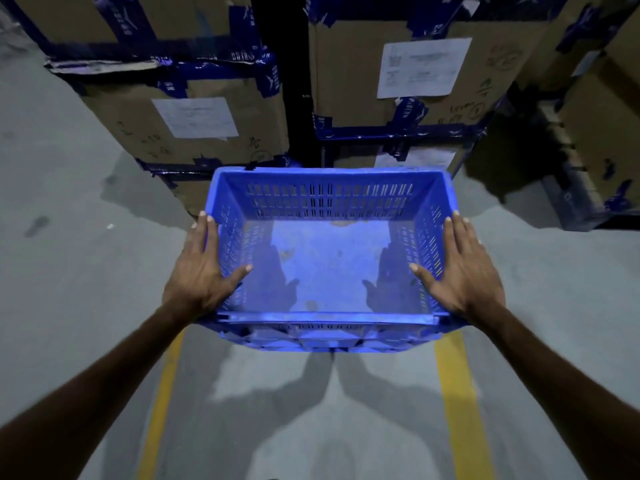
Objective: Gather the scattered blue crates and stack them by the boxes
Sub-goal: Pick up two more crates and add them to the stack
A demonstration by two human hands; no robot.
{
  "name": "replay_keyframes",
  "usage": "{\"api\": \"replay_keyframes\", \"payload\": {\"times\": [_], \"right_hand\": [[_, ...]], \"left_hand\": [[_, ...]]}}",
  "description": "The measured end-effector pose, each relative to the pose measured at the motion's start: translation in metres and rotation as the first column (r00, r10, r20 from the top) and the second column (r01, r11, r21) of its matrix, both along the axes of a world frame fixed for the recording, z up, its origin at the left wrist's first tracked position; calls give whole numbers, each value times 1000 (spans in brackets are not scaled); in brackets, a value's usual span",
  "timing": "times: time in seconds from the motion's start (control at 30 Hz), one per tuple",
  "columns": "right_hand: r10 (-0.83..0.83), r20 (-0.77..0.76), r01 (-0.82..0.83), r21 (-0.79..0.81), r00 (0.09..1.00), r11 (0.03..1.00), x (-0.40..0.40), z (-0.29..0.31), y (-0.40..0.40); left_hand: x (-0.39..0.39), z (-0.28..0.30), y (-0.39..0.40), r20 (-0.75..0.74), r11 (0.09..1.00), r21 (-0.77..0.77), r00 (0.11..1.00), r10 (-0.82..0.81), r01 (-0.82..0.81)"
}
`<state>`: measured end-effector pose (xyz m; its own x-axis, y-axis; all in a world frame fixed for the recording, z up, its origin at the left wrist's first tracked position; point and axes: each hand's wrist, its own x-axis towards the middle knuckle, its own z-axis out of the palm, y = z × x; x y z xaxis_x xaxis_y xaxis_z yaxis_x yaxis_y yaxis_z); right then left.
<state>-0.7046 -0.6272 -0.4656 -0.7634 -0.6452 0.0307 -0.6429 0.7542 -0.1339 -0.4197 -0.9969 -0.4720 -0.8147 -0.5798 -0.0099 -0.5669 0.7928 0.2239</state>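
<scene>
An empty blue slotted crate (330, 265) sits between my hands, just in front of the stacked cardboard boxes (194, 119). My left hand (202, 271) grips its left wall, fingers laid along the outside and thumb hooked over the rim to the inside. On the right wall my right hand (457, 271) holds it the same way. The crate looks raised off the floor, and its shadow and my arms' shadows fall on the concrete below. Latticed blue plastic shows under its near rim; I cannot tell whether that is another crate.
More taped cardboard boxes (415, 71) with paper labels stand behind on the right, with a dark gap between the two stacks. Further boxes (595, 140) sit at the far right. Two yellow floor lines (457, 410) run toward me on the grey concrete.
</scene>
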Motion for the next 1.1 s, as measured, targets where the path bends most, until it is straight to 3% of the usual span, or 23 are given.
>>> {"api": "replay_keyframes", "payload": {"times": [0.6,1.1], "right_hand": [[25,1,-25,-100,1000,995,-10,-13,1],[19,59,-14,-94,998,995,-4,-4,1]], "left_hand": [[2,-8,-3,-128,1000,-14,991,-26,25],[5,-1,1,-123,998,50,992,-26,32]]}}
